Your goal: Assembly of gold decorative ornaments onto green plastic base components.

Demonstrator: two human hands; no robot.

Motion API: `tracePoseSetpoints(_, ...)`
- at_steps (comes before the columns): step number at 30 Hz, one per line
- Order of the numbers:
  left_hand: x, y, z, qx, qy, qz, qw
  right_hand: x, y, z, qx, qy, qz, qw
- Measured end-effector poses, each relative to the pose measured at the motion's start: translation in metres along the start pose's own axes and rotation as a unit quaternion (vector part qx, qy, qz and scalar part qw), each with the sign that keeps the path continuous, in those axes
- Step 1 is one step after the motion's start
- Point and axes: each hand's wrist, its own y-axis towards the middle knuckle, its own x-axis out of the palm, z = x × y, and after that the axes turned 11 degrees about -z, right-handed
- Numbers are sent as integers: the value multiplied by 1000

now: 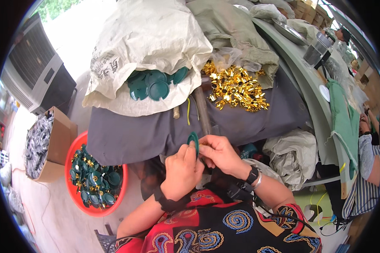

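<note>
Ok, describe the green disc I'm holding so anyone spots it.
Find the dark grey cloth across the middle. At its near edge, the left hand holds the green disc. Unlike those in the white sack and red tub, it's held, nearly edge-on.

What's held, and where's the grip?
Left fingers hold a green disc by its lower part. Right fingers are beside it; whether they hold anything is unclear.

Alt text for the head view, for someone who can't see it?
The left hand holds a green disc on edge, the right hand close beside it. Ahead, more discs lie in an open white sack, gold parts spread onto grey cloth; at left, a red tub holds both.
</note>
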Motion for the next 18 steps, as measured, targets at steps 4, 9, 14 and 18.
tracePoseSetpoints(4, -21, -5, -29, -71, -133, 25, 988, -2, 14, -10, -8, -11, 4, 1000)
tracePoseSetpoints(9, -93, -23, -78, -294, -357, 195, 865, -70, 36, 2, -157, -473, 259, 828)
tracePoseSetpoints(14, -179, -79, -170, -326, -300, 361, 820, -93, 46, 18, -34, -586, 271, 762)
tracePoseSetpoints(18, -224, -131, -229, -392, -323, 377, 774, -88, 53, 24, -39, -615, 272, 739)
